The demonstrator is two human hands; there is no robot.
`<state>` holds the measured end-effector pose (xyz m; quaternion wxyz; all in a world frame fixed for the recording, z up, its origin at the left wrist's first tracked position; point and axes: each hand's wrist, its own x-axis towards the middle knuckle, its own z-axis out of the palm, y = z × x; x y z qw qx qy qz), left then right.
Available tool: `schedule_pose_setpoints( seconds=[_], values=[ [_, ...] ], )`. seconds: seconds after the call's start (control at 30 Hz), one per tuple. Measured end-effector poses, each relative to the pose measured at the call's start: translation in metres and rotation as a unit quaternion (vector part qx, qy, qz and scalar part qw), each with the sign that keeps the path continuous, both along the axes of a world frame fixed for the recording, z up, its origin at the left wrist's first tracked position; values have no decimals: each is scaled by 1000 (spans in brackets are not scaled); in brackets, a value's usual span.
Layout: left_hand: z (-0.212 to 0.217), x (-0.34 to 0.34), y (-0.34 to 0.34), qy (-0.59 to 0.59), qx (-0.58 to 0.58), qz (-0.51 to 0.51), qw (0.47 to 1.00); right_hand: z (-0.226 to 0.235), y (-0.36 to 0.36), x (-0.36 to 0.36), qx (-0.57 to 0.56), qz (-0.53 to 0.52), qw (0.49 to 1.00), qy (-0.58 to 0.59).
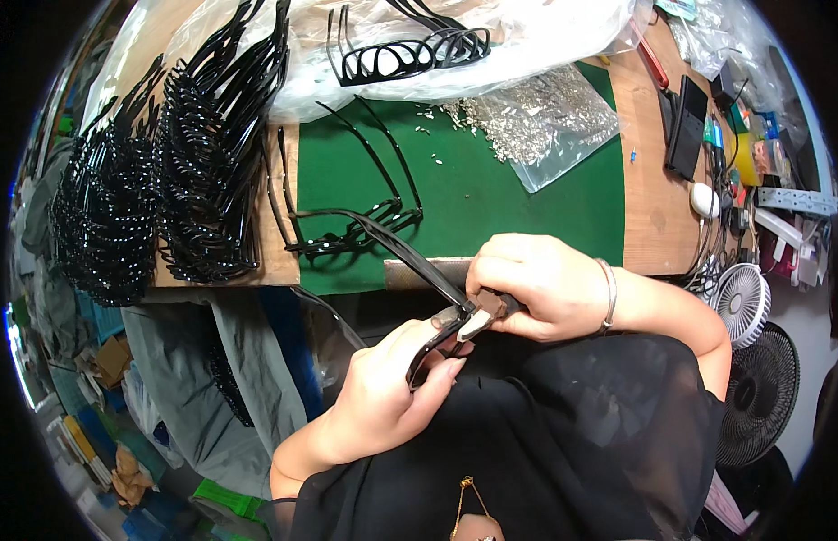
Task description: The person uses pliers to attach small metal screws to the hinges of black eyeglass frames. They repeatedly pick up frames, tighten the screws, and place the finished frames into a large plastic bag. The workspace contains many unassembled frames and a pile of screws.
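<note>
My left hand (383, 388) grips the front of a black glasses frame (432, 347), whose temple arm (410, 257) sticks up toward the bench. My right hand (536, 284) is closed around a small brown-handled tool (486, 311), its metal tip touching the frame's hinge corner beside my left thumb. Both hands work close to my body, just below the edge of the green mat (491, 198). A bracelet (610, 293) sits on my right wrist.
Several more black frames (347, 230) lie on the mat, a dense row of them (166, 171) stands at the left, and others (410, 54) rest on clear plastic. A bag of small metal parts (545, 117) lies at the back. Two fans (752, 361) stand at the right.
</note>
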<state>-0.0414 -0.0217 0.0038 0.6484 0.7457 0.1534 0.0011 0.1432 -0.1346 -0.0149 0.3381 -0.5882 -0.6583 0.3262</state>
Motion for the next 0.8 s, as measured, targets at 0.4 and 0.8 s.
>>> schedule_pose_setpoints(
  seconds=[0.4, 0.8],
  values=[
    [-12, 7, 3, -53, 128, -59, 989, -17, -9, 1, 62, -75, 986, -134],
    [-43, 36, 56, -102, 469, -32, 877, -40, -27, 10, -107, -203, 973, -17]
  ],
)
